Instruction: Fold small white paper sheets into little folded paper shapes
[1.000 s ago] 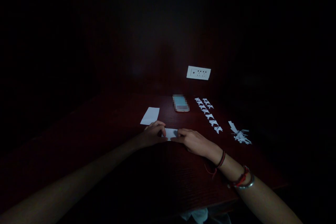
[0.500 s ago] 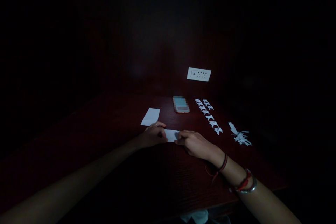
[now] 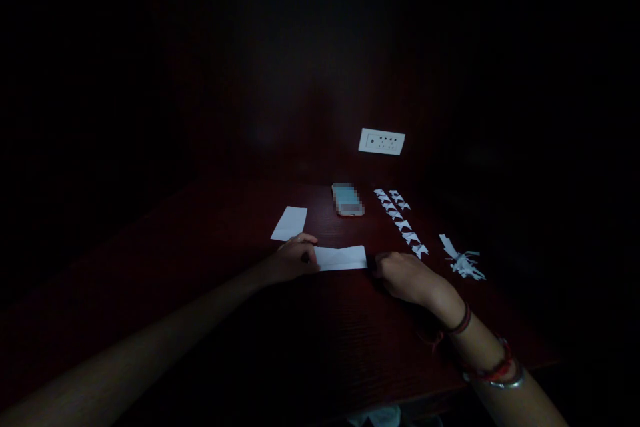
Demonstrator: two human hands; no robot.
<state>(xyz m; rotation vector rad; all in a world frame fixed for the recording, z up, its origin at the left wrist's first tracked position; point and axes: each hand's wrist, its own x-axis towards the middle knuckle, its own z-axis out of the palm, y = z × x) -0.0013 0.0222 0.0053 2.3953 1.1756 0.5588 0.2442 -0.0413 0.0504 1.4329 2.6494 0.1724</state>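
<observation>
A white strip of paper (image 3: 343, 257) lies on the dark red table, with a crease line running along it. My left hand (image 3: 295, 259) is closed on its left end, thumb and fingers pinching the paper. Just past the strip's right end, apart from it, is my right hand (image 3: 404, 275), its fingers curled in. Shadow hides those fingertips, so whether they hold anything cannot be made out. Behind my left hand lies a flat white sheet of paper (image 3: 290, 222).
A phone (image 3: 348, 199) with a blurred screen lies at the back. Small notched paper pieces (image 3: 401, 221) form rows to its right. A heap of paper scraps (image 3: 466, 263) sits farther right. On the back wall is a socket panel (image 3: 382, 141). The table's front edge (image 3: 425, 397) shows below.
My right hand has left the paper strip and moved right, uncovering its right part. My left hand keeps its grip on the left end. The view has shifted slightly.
</observation>
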